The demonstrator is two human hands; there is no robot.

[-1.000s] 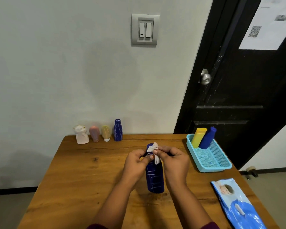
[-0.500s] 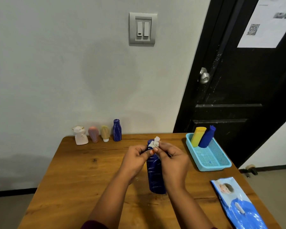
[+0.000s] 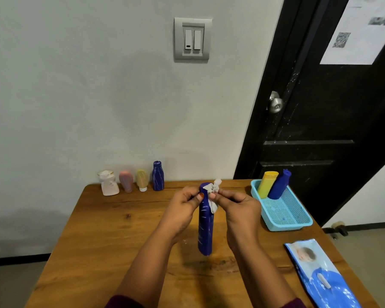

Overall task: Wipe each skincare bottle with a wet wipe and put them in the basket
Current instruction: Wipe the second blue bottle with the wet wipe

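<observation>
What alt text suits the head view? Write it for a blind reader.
A left hand holds a tall bottle upright at a table while the right hand pinches a wipe against its top. A basket at right holds a yellow bottle and a blue bottle; four bottles line the wall; a wipe pack lies nearby.

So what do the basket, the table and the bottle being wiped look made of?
Basket: likely plastic, light blue, with fine mesh walls under a solid rim. Table: wood or veneer, showing grain and a dark knot, low sheen. Tall blue bottle: probably plastic, matte dark blue with thin white streaks.
</observation>
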